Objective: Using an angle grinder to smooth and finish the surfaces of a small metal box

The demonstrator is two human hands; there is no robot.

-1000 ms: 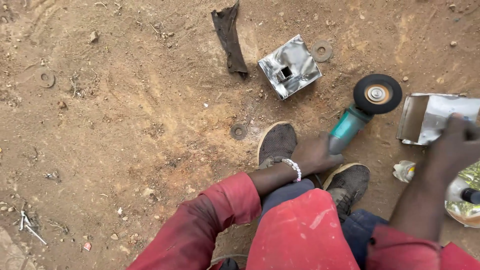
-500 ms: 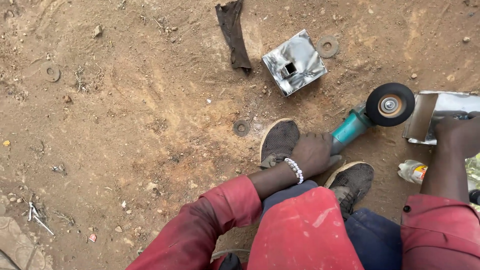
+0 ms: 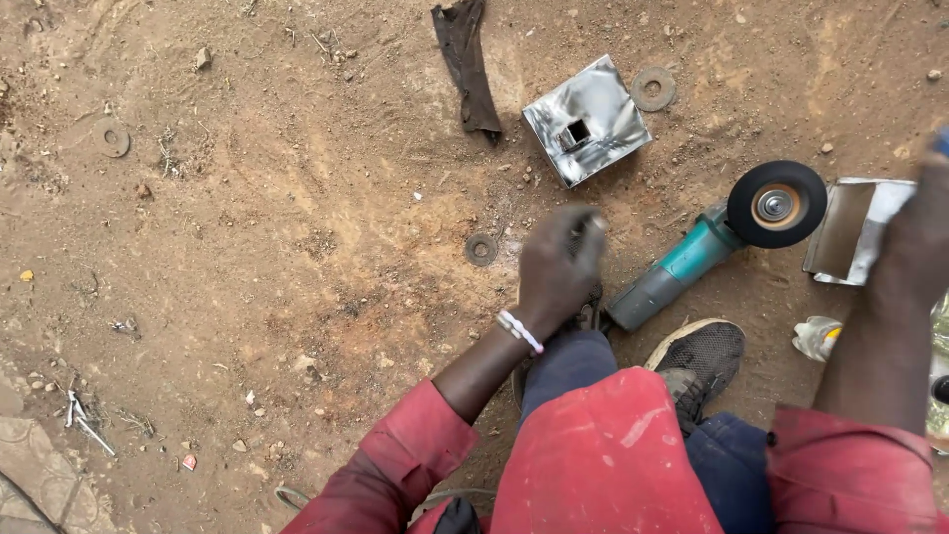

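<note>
With the left hand (image 3: 559, 262) loosely curled and empty, the right hand (image 3: 914, 232) should grip the metal box (image 3: 855, 232) firmly beside the grinder (image 3: 717, 242).

Only one package-like item can be made out: a crumpled plastic wrapper (image 3: 819, 337), whitish with a small yellow patch, which is seen lying on the dirt ground (image 3: 297, 247) at the right side of the view, just beside the toe of a dark shoe (image 3: 704, 353) and below a bent piece of sheet metal (image 3: 852, 229). No labels, signs or screens are shown anywhere.
</note>
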